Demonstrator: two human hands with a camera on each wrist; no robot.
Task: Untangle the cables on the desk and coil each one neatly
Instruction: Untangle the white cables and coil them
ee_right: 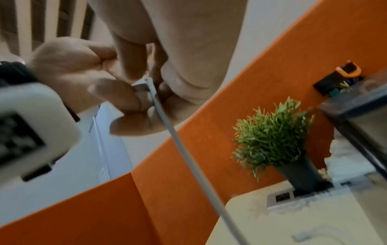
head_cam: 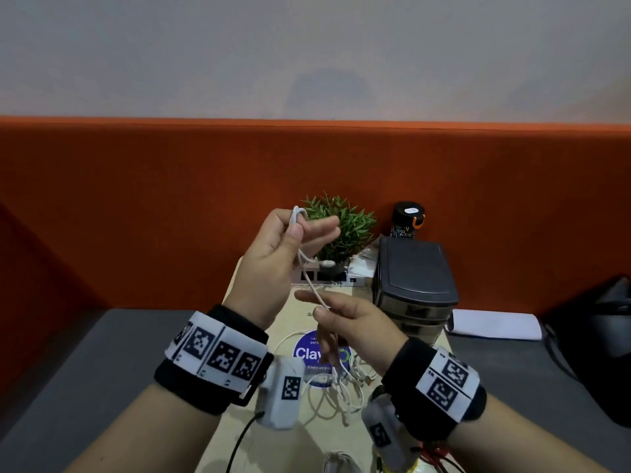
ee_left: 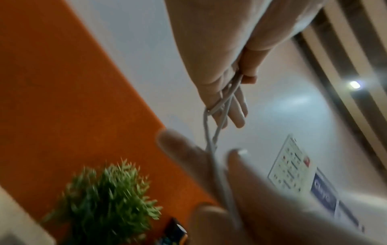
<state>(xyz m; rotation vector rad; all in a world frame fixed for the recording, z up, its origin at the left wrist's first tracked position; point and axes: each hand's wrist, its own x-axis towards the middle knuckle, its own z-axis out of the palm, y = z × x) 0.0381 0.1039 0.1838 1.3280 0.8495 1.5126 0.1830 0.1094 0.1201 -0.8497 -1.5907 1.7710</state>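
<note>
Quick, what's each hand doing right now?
Left hand: pinches a loop of the white cable, other fingers straight.
Right hand: pinches the same cable lower down.

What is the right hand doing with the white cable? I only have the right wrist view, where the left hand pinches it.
Observer: The right hand pinches the white cable between thumb and forefinger, below the left hand.
Operator: Where does it go below that?
Observer: Down into a loose tangle of white cables on the desk, over a round blue sticker.
Operator: How does the left hand hold it?
Observer: Folded into a loop above its pinching thumb.
</note>
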